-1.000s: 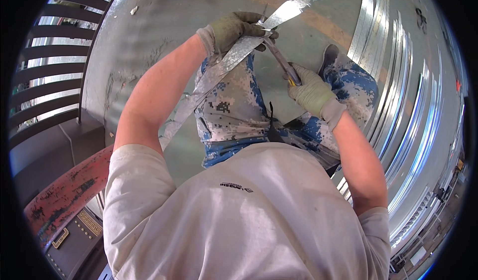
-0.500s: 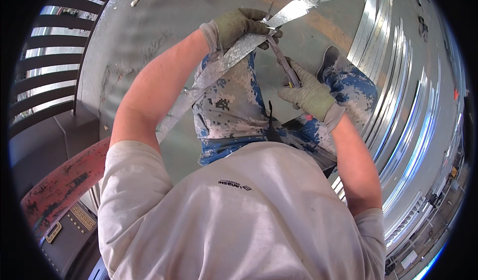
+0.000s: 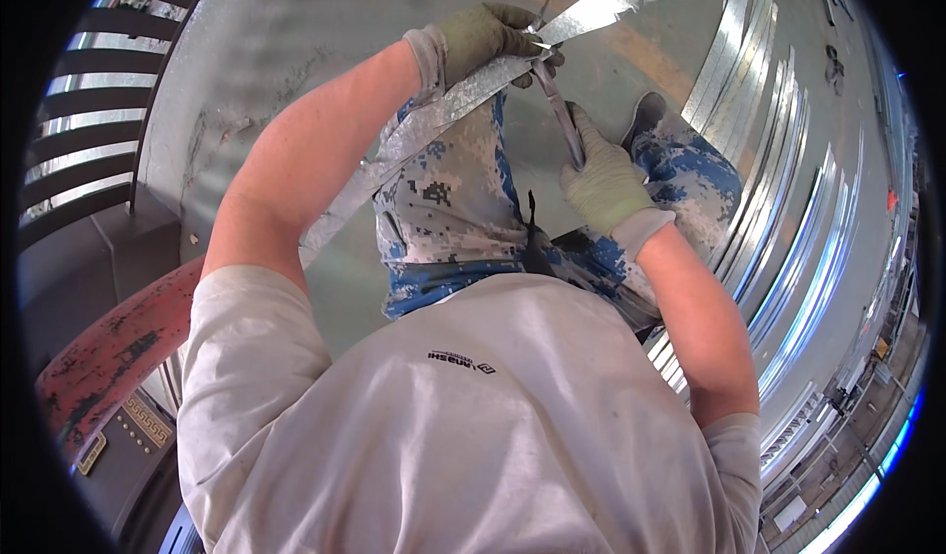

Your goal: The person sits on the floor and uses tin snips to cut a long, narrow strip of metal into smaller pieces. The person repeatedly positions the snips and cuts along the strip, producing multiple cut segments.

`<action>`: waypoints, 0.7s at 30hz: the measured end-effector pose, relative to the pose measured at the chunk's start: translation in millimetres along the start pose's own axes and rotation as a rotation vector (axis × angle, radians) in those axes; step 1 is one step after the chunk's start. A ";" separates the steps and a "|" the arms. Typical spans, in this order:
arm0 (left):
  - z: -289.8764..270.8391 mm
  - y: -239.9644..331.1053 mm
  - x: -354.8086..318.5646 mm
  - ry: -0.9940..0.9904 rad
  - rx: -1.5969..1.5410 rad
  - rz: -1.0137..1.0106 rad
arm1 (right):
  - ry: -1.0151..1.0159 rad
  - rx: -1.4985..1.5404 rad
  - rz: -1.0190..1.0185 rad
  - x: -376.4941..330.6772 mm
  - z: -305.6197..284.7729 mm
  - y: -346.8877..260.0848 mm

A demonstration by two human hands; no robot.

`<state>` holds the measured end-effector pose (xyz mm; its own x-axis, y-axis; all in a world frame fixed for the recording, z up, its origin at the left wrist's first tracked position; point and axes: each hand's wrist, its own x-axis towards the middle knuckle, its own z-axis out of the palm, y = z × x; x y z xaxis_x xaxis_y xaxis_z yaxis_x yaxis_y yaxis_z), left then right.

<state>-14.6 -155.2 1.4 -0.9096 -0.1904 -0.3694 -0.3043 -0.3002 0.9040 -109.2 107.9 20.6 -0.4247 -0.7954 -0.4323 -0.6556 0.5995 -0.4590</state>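
Pipe point(image 3: 123, 347): red, scuffed, far left.
Left hand point(image 3: 483, 46): gloved — I see it gripping the strip point(image 3: 458, 103).
Strip: slanting across the left leg point(image 3: 448, 194).
Tool point(image 3: 562, 118): tip at the strip.
Right hand point(image 3: 603, 181): gloved — closed round the tool.
Floor strips point(image 3: 727, 58): lying at right.

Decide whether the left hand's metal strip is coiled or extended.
Extended: the metal strip runs nearly straight from the left forearm to the left hand, without loops.
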 end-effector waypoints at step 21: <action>-7.2 -13.7 35.6 0.042 0.002 -0.031 | 0.067 -0.630 0.105 1.4 -26.8 -49.4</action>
<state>-40.8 -164.6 -25.7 -0.8869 -0.2201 -0.4063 -0.3332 -0.3046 0.8923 -94.1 74.7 63.5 -0.5312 -0.7516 -0.3911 -0.8410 0.5238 0.1356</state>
